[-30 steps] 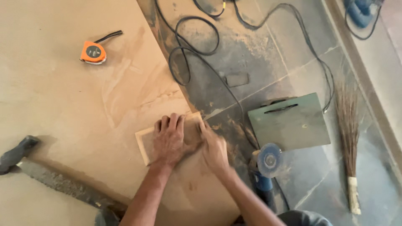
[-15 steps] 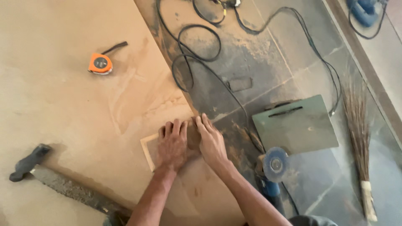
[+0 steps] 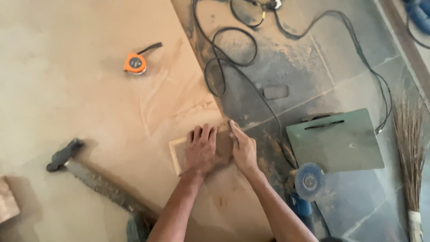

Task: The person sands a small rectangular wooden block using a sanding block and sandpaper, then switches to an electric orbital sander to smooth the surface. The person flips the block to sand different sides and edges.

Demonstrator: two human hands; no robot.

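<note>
Head view: my left hand (image 3: 202,150) lies flat, fingers together, on the small wooden piece (image 3: 179,153) beneath them; my right hand (image 3: 244,150) presses its edge, fingers straight. I'd judge steady, even pressure keeps it from sliding on the board (image 3: 89,89).

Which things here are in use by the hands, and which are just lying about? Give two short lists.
In use:
left hand, flat on the small wooden piece
right hand, at that piece's right edge
big board underneath

Lying about:
tape measure
hand saw
grinder
green plate
broom
black cables
</note>
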